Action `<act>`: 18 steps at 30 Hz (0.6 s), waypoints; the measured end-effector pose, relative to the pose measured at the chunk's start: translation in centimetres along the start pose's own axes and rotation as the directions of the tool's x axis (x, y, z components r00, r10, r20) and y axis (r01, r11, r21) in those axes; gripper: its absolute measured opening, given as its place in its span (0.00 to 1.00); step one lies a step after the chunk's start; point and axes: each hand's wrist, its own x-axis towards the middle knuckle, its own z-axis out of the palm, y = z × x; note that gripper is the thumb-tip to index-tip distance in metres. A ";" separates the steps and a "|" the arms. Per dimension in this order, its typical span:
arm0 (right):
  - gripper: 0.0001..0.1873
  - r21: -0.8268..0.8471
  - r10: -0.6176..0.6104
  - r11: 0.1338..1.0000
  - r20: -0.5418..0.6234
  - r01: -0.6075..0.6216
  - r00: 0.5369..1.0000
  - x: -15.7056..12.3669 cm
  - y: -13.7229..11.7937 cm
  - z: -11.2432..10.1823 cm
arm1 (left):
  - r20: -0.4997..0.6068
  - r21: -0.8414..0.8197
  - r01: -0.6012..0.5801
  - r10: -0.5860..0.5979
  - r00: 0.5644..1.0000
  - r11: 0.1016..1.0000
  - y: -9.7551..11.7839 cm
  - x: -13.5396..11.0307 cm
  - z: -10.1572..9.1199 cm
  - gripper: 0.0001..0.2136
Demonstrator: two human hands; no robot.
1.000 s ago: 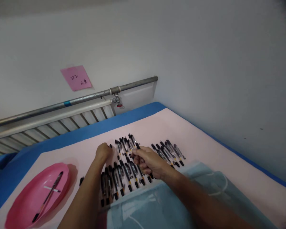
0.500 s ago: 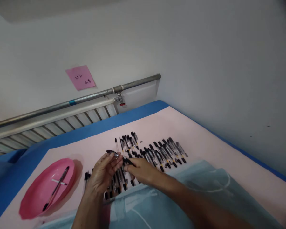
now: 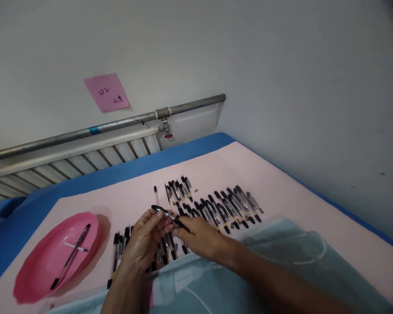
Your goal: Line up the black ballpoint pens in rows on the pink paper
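Note:
A black and clear pen (image 3: 165,213) slants between my two hands over the table. My left hand (image 3: 140,240) is closed on its upper, black-capped end, thumb against the cap. On its lower black end, my right hand (image 3: 199,237) is closed too, with fingertips near the other hand. Beneath and around them lie several pens (image 3: 222,211) in rows, with black ends and yellow bands. Part of these rows is hidden behind my hands. More pens (image 3: 115,253) lie just left of my left wrist.
A pink bowl (image 3: 22,279) at the left holds a pen (image 3: 70,257) and a short white stick (image 3: 76,247). Pale pink paper (image 3: 275,187) covers the blue tabletop (image 3: 196,149). Behind are a radiator (image 3: 108,158), pipe (image 3: 127,123) and wall note (image 3: 107,93). Light-blue cloth (image 3: 216,283) lies in front.
The view has shifted slightly. The pen between my hands now appears as one straight line, with more of its middle showing. More of the pens by my left wrist are visible.

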 end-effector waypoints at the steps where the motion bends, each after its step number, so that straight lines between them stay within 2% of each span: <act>1: 0.11 -0.016 0.007 1.000 0.004 -0.007 1.000 0.0 0.0 0.0 | 0.000 -0.007 -0.001 0.001 1.000 1.000 0.0 0.0 0.0 0.06; 13: 0.11 -0.083 -0.011 0.997 0.004 0.011 1.000 -0.1 0.1 -0.2 | -0.033 -0.038 -0.018 0.016 0.999 0.999 -0.1 -0.2 -0.1 0.06; 18: 0.12 -0.133 -0.016 0.991 -0.008 0.014 1.000 -0.1 0.1 -0.2 | -0.018 0.004 -0.036 0.036 0.999 0.999 -0.2 -0.3 0.0 0.08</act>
